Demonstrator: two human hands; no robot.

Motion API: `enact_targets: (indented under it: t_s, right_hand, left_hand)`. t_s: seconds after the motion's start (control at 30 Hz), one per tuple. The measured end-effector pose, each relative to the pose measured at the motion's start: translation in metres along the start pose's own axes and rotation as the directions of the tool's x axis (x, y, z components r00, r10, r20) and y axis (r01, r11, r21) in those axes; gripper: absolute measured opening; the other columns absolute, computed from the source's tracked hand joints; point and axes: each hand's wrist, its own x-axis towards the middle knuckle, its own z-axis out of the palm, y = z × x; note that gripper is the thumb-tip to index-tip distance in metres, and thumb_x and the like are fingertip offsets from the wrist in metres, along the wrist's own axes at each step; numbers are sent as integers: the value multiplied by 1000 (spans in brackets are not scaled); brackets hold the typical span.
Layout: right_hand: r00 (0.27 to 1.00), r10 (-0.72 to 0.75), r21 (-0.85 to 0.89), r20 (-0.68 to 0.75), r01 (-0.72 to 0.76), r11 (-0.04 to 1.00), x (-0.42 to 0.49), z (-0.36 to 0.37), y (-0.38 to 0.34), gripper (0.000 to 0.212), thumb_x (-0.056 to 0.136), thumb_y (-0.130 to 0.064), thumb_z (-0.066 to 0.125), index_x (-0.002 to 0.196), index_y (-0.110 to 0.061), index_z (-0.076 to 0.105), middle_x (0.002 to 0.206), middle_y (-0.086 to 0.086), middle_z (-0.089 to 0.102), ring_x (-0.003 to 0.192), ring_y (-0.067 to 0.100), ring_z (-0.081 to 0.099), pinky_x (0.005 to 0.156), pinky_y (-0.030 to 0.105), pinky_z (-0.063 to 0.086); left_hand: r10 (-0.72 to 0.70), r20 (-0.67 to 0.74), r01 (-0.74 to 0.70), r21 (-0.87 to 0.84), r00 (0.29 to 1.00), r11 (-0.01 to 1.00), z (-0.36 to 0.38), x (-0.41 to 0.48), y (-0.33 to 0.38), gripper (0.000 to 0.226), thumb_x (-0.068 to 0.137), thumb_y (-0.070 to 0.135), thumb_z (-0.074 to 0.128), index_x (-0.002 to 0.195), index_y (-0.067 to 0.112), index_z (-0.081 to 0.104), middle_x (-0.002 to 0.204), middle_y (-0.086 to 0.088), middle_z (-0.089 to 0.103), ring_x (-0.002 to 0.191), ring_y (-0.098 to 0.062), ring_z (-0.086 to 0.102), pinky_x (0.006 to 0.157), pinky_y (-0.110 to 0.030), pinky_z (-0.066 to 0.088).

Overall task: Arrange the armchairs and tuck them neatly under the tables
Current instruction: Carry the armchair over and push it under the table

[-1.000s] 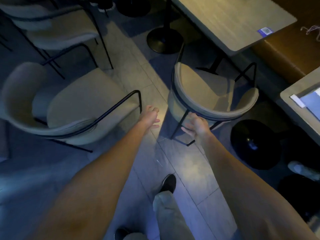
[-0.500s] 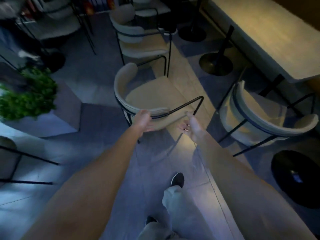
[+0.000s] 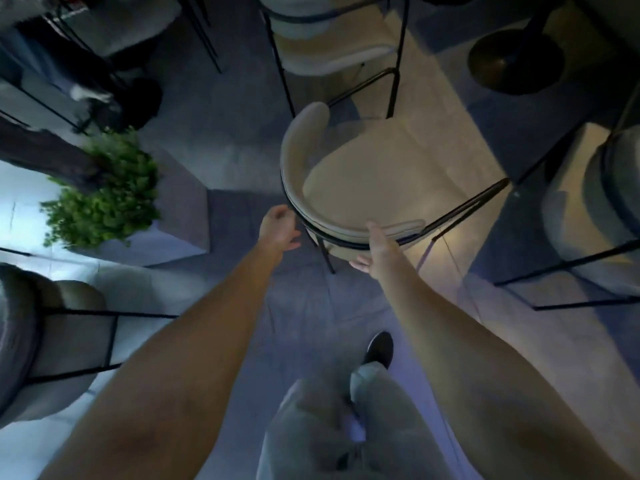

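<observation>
One beige, possibly black-framed armchair [image 3: 363,178]

Both hands [image 3: 277,228] [image 3: 375,249] extended forward, fingers loose.

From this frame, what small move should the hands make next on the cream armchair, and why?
Probably close the left hand onto the curved back of the armchair. The right hand already rests on the backrest's near edge, while the left hovers open just beside the black frame, apparently not touching. A two-handed grip looks needed before the chair, standing out on the open floor, is steered to a table.
</observation>
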Motion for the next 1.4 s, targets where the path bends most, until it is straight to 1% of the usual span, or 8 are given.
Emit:
enact_targets:
  t_s: [0.2, 0.33, 0.53, 0.63, 0.97, 1.13, 1.23, 1.4]
  right_hand:
    - [997, 14, 156, -71, -2, 988, 27, 53, 9, 88, 85, -47, 75, 157, -17, 32, 157, 11, 41, 130, 46, 53, 72, 54, 62]
    - [995, -29, 198, -95, 47, 979, 39, 73, 22, 81, 93, -46, 70, 158, -12, 35, 154, 12, 49, 117, 33, 62, 90, 51, 63]
    - [975, 28, 383, -220, 60, 922, 59, 110, 42, 55, 93, -34, 71, 139, -9, 54, 133, 14, 59, 90, 30, 65, 57, 42, 63]
    - [948, 49, 493, -314, 119, 862, 66, 128, 38, 58, 86, -19, 75, 136, -5, 49, 129, 17, 61, 104, 38, 67, 52, 49, 64]
    - [911, 95, 565, -402, 165, 808, 77, 142, 35, 50, 90, -5, 69, 131, -4, 41, 101, 13, 55, 106, 39, 66, 69, 58, 62]
    - [892, 76, 575, -445, 219, 788, 73, 146, 33, 56, 86, 2, 65, 137, -3, 41, 126, 22, 58, 112, 44, 65, 52, 58, 62]
    - [898, 51, 584, -437, 240, 775, 71, 145, 33, 51, 89, 3, 62, 137, 2, 44, 127, 24, 57, 114, 46, 64, 75, 67, 60]
    - [900, 2, 555, -437, 268, 787, 68, 136, 23, 44, 88, 1, 63, 131, 6, 53, 128, 26, 63, 109, 45, 68, 76, 67, 61]
  left_hand:
    - [-45, 42, 42, 65, 998, 997, -27, 66, 2, 42, 104, 27, 45, 146, 20, 46, 119, -9, 57, 99, -28, 63, 72, -38, 57]
    - [-99, 152, 83, 107, 983, 991, -30, 108, 9, 41, 103, 39, 51, 138, 19, 50, 126, -10, 55, 107, -27, 63, 70, -40, 61]
    - [-143, 359, 89, 162, 922, 983, -23, 159, 30, 54, 96, 48, 59, 141, 21, 45, 132, -3, 49, 109, -27, 56, 79, -53, 61]
    - [-198, 384, 134, 187, 902, 973, -17, 175, 36, 50, 97, 42, 61, 140, 22, 43, 129, -2, 46, 110, -26, 50, 87, -58, 56]
    - [-368, 450, 286, 241, 814, 927, 9, 237, 46, 43, 90, 21, 63, 131, 11, 56, 135, -11, 62, 115, -33, 62, 79, -59, 54]
    - [-317, 461, 234, 230, 829, 945, 4, 224, 53, 10, 89, 8, 52, 98, 9, 56, 117, -15, 62, 107, -32, 60, 100, -57, 51]
    - [-279, 458, 211, 195, 844, 958, 2, 225, 53, 6, 87, 6, 54, 90, 12, 56, 115, -15, 64, 105, -30, 62, 94, -52, 56]
    - [-249, 462, 191, 170, 851, 967, 11, 217, 60, 23, 85, 10, 56, 107, 7, 60, 111, -13, 66, 94, -27, 65, 72, -42, 59]
